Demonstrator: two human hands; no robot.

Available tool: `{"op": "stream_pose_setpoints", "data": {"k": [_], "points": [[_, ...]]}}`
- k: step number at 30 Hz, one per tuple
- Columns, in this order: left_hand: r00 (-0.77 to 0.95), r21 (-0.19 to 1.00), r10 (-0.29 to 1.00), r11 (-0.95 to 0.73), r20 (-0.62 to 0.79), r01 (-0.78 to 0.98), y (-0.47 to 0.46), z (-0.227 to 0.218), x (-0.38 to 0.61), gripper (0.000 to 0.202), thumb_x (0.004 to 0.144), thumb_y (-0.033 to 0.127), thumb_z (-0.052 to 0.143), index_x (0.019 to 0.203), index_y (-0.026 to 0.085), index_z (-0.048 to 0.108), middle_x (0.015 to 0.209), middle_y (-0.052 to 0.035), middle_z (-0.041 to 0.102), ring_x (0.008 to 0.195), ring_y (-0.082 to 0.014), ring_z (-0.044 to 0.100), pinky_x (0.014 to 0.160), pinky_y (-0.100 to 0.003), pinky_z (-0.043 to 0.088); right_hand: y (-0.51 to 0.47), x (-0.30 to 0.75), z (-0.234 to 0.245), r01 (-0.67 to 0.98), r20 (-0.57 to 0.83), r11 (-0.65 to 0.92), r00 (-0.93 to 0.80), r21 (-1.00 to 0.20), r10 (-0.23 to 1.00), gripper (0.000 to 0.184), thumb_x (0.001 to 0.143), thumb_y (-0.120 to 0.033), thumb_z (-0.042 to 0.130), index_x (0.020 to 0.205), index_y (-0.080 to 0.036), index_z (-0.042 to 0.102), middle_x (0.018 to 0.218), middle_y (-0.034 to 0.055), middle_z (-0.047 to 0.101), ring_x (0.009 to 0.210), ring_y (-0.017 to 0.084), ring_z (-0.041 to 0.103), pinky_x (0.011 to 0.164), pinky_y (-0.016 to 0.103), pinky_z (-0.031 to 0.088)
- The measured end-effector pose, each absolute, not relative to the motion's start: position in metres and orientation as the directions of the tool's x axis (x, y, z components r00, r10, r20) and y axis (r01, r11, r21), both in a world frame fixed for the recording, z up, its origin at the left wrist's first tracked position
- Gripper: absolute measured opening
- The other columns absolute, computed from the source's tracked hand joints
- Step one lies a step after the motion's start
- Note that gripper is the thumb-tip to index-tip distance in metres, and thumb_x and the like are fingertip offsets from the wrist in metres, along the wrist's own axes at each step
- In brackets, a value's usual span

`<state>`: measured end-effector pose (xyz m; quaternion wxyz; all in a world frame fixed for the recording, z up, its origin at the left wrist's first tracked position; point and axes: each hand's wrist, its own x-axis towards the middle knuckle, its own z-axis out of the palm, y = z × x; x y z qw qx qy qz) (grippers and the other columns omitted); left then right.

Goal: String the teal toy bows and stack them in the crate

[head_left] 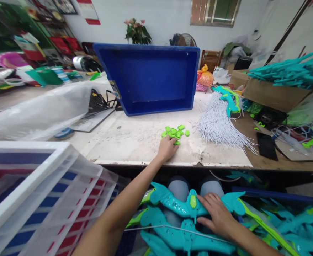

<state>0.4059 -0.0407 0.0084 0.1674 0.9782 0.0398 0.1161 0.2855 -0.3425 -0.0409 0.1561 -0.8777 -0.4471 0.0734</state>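
My left hand [168,148] reaches over the table to a small pile of lime-green plastic pieces [178,133]. Its fingers are bent down among them; whether a piece is pinched is hidden. My right hand [217,214] grips the middle of a teal plastic toy bow [176,204], thumb below and fingers along its upper side. A lime-green inset [193,201] shows at that bow's centre. Under it, over my lap, lie more teal bows [163,227] with lime-green arms, and a thin white cord [151,227] runs across them.
A blue bin [156,76] stands tipped on its side on the white tabletop [135,142]. White cords [217,124] lie at right beside a phone [266,146]. A cardboard box [276,94] holds teal parts. A white basket [65,185] stands at left; more teal parts [292,227] lie at lower right.
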Motion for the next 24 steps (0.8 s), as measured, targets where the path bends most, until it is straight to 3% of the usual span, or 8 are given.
{"op": "stream_pose_setpoints", "data": {"k": [4, 9, 13, 15, 19, 22, 24], "points": [[0.988, 0.343, 0.107, -0.937, 0.112, 0.063, -0.045, 0.022, 0.41, 0.023, 0.078, 0.024, 0.061, 0.099, 0.018, 0.066, 0.106, -0.0128, 0.063, 0.103, -0.0295, 0.058, 0.088, -0.039, 0.048, -0.33, 0.301, -0.015, 0.749, -0.144, -0.565, 0.553, -0.345, 0.821, 0.059, 0.08, -0.048, 0.067, 0.13, -0.02, 0.054, 0.116, 0.0108, 0.062, 0.106, 0.027, 0.055, 0.094, 0.043, 0.043], [0.984, 0.343, 0.176, -0.924, -0.015, 0.17, -0.044, 0.027, 0.413, 0.028, 0.069, 0.033, 0.07, 0.092, 0.017, 0.067, 0.095, -0.0129, 0.069, 0.088, -0.0304, 0.064, 0.075, -0.037, 0.051, -0.316, 0.324, 0.009, 0.753, -0.184, -0.6, 0.571, -0.271, 0.8, 0.048, 0.088, -0.043, 0.06, 0.129, -0.018, 0.056, 0.117, 0.0118, 0.063, 0.109, 0.027, 0.055, 0.094, 0.041, 0.042], [0.965, 0.349, 0.236, -0.9, -0.113, 0.261, -0.046, 0.03, 0.417, 0.021, 0.066, 0.028, 0.069, 0.085, 0.018, 0.068, 0.087, -0.011, 0.071, 0.086, -0.0296, 0.066, 0.072, -0.033, 0.05, -0.315, 0.323, 0.004, 0.787, -0.287, -0.567, 0.501, -0.241, 0.817, 0.061, 0.083, -0.046, 0.066, 0.135, -0.019, 0.05, 0.114, 0.0119, 0.063, 0.106, 0.028, 0.058, 0.09, 0.04, 0.042], [0.955, 0.37, 0.26, -0.881, -0.14, 0.294, -0.046, 0.031, 0.418, 0.025, 0.07, 0.029, 0.067, 0.092, 0.017, 0.068, 0.087, -0.0101, 0.072, 0.083, -0.0275, 0.067, 0.071, -0.031, 0.05, -0.321, 0.32, -0.003, 0.811, -0.315, -0.531, 0.451, -0.244, 0.835, 0.067, 0.082, -0.044, 0.068, 0.14, -0.021, 0.044, 0.111, 0.0109, 0.064, 0.102, 0.027, 0.059, 0.087, 0.038, 0.042], [0.922, 0.439, 0.384, -0.822, -0.044, 0.363, -0.042, 0.031, 0.411, 0.032, 0.079, 0.038, 0.062, 0.101, 0.016, 0.065, 0.097, -0.0108, 0.071, 0.089, -0.0266, 0.066, 0.075, -0.032, 0.05, -0.336, 0.325, -0.012, 0.818, -0.237, -0.533, 0.486, -0.217, 0.841, 0.058, 0.088, -0.037, 0.061, 0.141, -0.023, 0.043, 0.109, 0.0102, 0.063, 0.103, 0.025, 0.056, 0.087, 0.037, 0.04], [0.884, 0.47, 0.458, -0.804, 0.096, 0.365, -0.038, 0.028, 0.402, 0.026, 0.081, 0.034, 0.06, 0.098, 0.016, 0.067, 0.098, -0.0116, 0.071, 0.098, -0.0283, 0.064, 0.082, -0.035, 0.049, -0.345, 0.333, -0.015, 0.806, -0.191, -0.544, 0.511, -0.231, 0.838, 0.053, 0.09, -0.034, 0.058, 0.141, -0.024, 0.044, 0.111, 0.0097, 0.063, 0.104, 0.025, 0.055, 0.089, 0.038, 0.04], [0.865, 0.557, 0.48, -0.763, 0.146, 0.329, -0.034, 0.024, 0.399, 0.025, 0.082, 0.031, 0.059, 0.099, 0.016, 0.069, 0.097, -0.0103, 0.072, 0.098, -0.0266, 0.064, 0.085, -0.034, 0.048, -0.349, 0.336, -0.018, 0.803, -0.185, -0.54, 0.508, -0.252, 0.841, 0.054, 0.09, -0.033, 0.058, 0.141, -0.025, 0.043, 0.111, 0.0091, 0.063, 0.103, 0.025, 0.055, 0.089, 0.039, 0.04]]}}
